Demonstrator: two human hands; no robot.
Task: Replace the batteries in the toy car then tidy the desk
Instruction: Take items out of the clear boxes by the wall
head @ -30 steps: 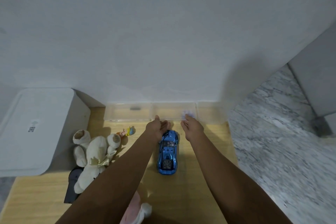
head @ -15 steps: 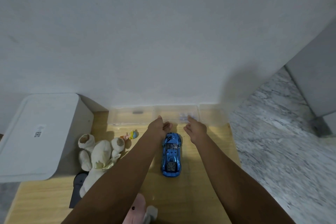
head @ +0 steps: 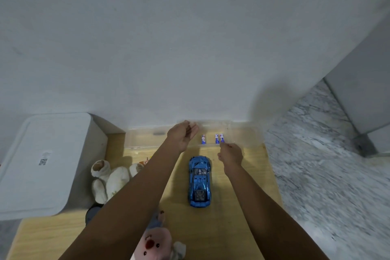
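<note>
Reaches with both arms across the bench (head: 249, 207) toward the clear box (head: 238, 143) set against the wall. Lifts the left hand (head: 182, 135) above the box's near left corner, fingers half-curled, thumb up. Looks to be tipping a transparent lid (head: 211, 122) up and back, probably to expose what lies inside; cannot tell for certain whether the fingers really grip it, the plastic being too faint. Keeps the right hand (head: 231, 153) low at the box's front rim, loosely curled, nothing visibly held, one fingertip at or just short of the rim. Probably there to steady the box or to go in for a pick.

Inside the box: three blue batteries (head: 216, 139) standing upright, one apart on the left, two side by side on the right, just beyond the right hand. Most likely the fresh set.

Between the forearms: the toy car (head: 199, 181), on its wheels on the bench, one end toward the box, near both hands. Not yet turned over, so battery hatch unseen and the swap, by the look of it, not begun.

To the left, apart from the work: a white plush (head: 109, 179) and a lidded white bin (head: 42, 164). At the near edge, a pink plush (head: 156, 243). Presumably for the tidying afterwards.
</note>
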